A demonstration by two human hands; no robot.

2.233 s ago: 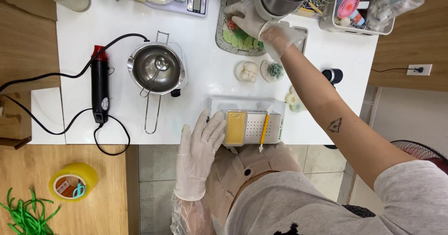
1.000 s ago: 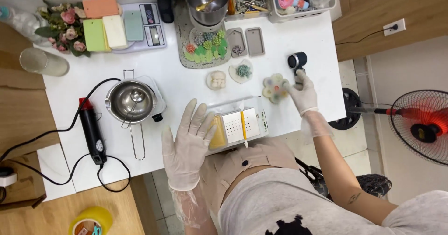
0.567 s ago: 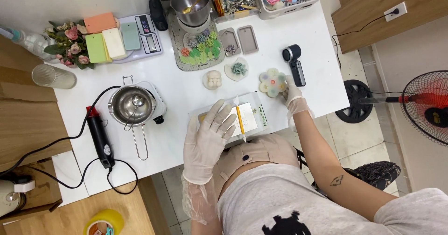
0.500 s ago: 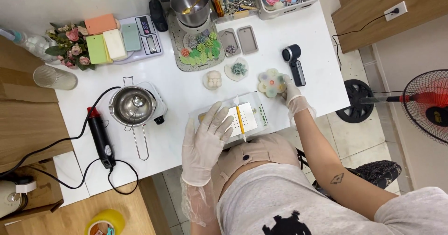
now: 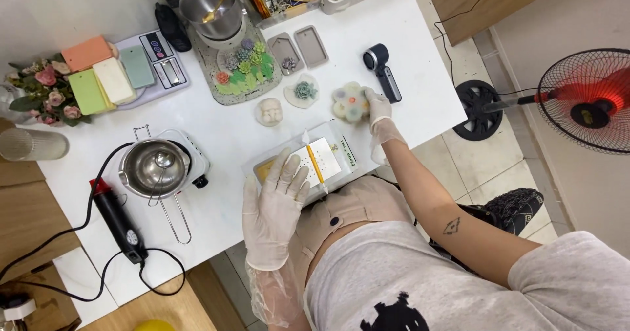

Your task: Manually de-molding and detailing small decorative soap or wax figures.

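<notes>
My left hand (image 5: 275,199), in a clear glove, lies flat with fingers spread on a clear plastic box (image 5: 341,148) at the table's near edge. The box holds a yellow block, a white perforated sheet and a yellow-handled tool (image 5: 315,165). My right hand (image 5: 378,108), also gloved, grips the edge of a round flower-shaped mould (image 5: 348,101) with coloured spots, which rests on the white table (image 5: 216,127). A black handheld device (image 5: 382,71) lies just beyond that hand.
A steel pot on a small hot plate (image 5: 157,167) and a black heat gun (image 5: 118,219) with its cord sit at the left. Soap blocks on a scale (image 5: 115,75), a succulent-decorated mat (image 5: 243,65), small moulds, a steel jug and a tray of bottles line the back. A fan (image 5: 584,98) stands on the floor.
My right hand came back from the far mat, passed the black device and now holds the flower mould. The left hand stayed on the box. The view shifted.
</notes>
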